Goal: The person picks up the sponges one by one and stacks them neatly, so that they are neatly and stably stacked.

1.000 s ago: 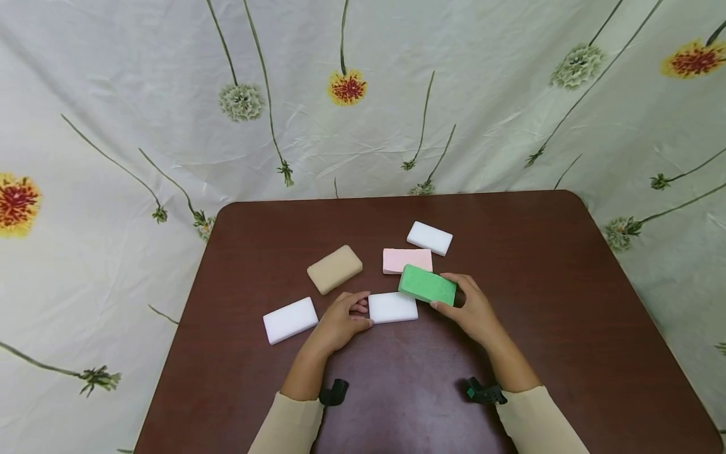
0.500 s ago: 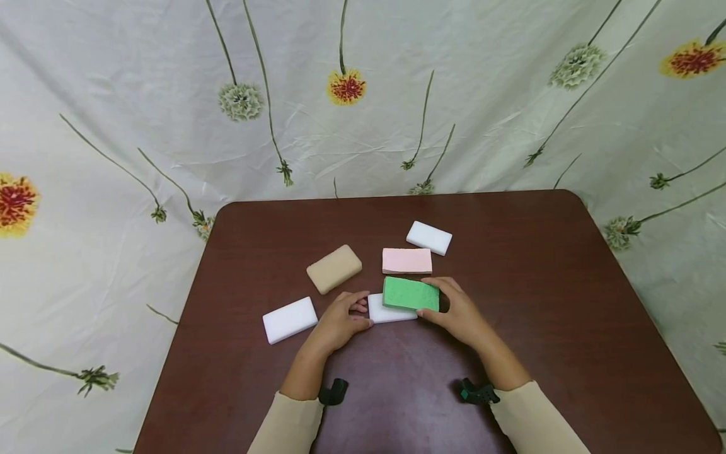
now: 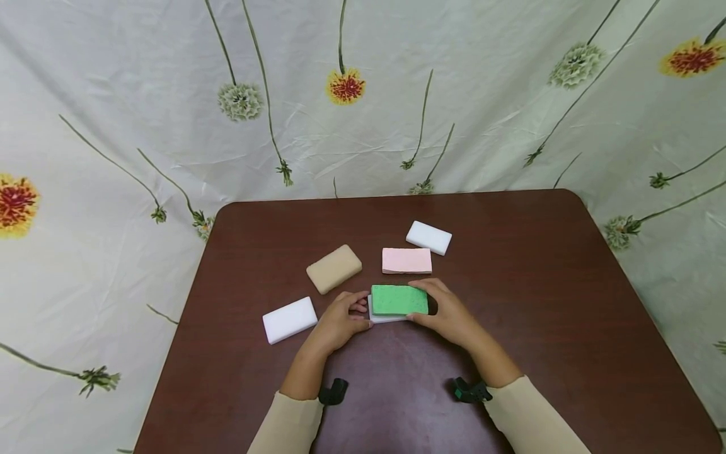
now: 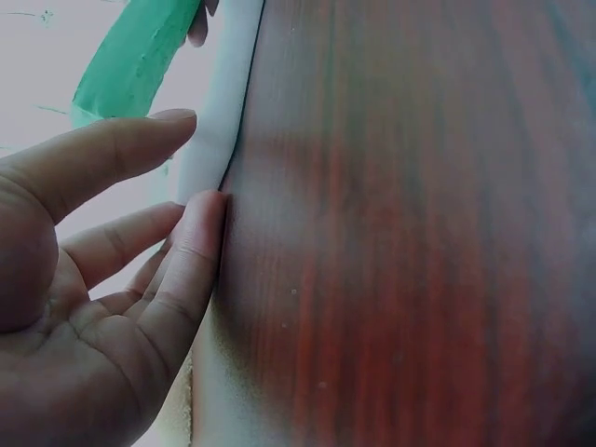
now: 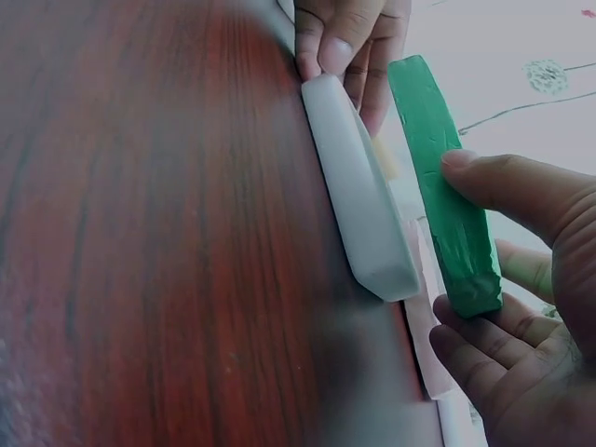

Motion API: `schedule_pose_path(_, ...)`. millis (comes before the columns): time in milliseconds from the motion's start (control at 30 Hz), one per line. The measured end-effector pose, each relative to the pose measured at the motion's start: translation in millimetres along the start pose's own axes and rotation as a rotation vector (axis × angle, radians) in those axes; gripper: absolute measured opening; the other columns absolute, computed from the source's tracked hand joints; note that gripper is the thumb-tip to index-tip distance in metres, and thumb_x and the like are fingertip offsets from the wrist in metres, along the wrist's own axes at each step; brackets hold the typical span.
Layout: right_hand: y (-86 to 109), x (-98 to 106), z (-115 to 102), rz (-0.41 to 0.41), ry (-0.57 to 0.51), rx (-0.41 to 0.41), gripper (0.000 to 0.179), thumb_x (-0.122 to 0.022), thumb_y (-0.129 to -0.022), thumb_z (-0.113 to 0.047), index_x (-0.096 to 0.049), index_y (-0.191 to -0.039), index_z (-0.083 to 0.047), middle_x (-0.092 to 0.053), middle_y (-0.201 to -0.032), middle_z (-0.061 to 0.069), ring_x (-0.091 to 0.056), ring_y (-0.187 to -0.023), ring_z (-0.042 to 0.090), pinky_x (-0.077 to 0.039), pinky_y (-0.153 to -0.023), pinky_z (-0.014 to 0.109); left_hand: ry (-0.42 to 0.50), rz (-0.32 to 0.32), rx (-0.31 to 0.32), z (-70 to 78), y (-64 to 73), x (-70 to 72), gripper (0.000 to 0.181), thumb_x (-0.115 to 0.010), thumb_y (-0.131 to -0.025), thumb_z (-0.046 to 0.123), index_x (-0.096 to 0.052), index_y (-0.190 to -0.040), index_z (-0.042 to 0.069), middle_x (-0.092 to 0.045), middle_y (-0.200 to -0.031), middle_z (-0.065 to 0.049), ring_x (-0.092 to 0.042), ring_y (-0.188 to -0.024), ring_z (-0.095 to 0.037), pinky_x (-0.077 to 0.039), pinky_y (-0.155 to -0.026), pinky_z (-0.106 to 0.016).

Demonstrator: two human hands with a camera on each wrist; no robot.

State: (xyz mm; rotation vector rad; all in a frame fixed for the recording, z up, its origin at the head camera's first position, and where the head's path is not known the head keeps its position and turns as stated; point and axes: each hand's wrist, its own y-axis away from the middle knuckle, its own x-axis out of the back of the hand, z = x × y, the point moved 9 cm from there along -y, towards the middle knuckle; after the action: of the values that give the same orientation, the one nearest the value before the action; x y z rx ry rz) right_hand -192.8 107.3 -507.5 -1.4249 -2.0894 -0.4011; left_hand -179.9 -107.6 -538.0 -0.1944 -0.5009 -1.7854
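My right hand [image 3: 448, 312] pinches a green rectangular block [image 3: 399, 300] between thumb and fingers. In the right wrist view the green block [image 5: 445, 186] hangs over a white block [image 5: 358, 186], with a gap between them. From the head view it covers most of that white block [image 3: 386, 320], leaving the near and left edges showing. The left hand [image 3: 339, 321] stays at the white block's left end, thumb and fingertips touching or very near it. In the left wrist view those fingers [image 4: 186, 270] look relaxed, with their tips down by the table.
Behind the green block lies a pink block [image 3: 406, 260], and beyond that a white one [image 3: 429, 238]. To the left are a beige block [image 3: 334, 269] and another white block [image 3: 290, 320]. All lie on a brown table [image 3: 539, 265] before a flowered cloth [image 3: 397, 38].
My right hand has carried the green block left and toward me, from beside the pink block to over the white one, turning it roughly parallel. The left hand has stayed in place.
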Motion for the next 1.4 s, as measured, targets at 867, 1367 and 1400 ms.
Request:
schedule_pose_path(867, -8.4, -13, -4, -0.066, 0.024, 0.026, 0.065, -0.085, -0.083, -0.021, -0.058, -0.141, -0.010, -0.056, -0.136, 0.009, -0.058, -0.125, 0.028, -0.046, -0.105, 0.050, -0.027, -0.002, -0.009, -0.6, -0.5, -1.3, 0.068, -0.079, -0.084, 0.007, -0.052, -0.146, 0.004, -0.057, -0.124, -0.008, -0.063, -0.111, -0.021, -0.056, -0.094, -0.035)
schedule_pose_path(1367, -7.4, -14, -10, -0.076, 0.037, 0.045, 0.063, -0.084, -0.084, -0.022, -0.058, -0.140, -0.008, -0.057, -0.135, 0.009, -0.059, -0.121, 0.027, -0.047, -0.102, 0.048, -0.015, -0.010, 0.015, -2.3, -1.1, -2.0, 0.073, -0.081, -0.081, 0.004, -0.050, -0.147, 0.004, -0.056, -0.124, -0.008, -0.061, -0.112, -0.021, -0.056, -0.094, -0.035)
schedule_pose_path(1400, -7.5, -14, -10, -0.076, 0.038, 0.045, 0.063, -0.084, -0.084, -0.022, -0.058, -0.140, -0.008, -0.057, -0.135, 0.009, -0.059, -0.121, 0.027, -0.047, -0.102, 0.048, -0.014, -0.012, 0.015, -2.6, -1.1, -2.2, 0.075, -0.082, -0.081, 0.004, -0.050, -0.148, 0.006, -0.056, -0.124, -0.009, -0.061, -0.113, -0.021, -0.056, -0.094, -0.034)
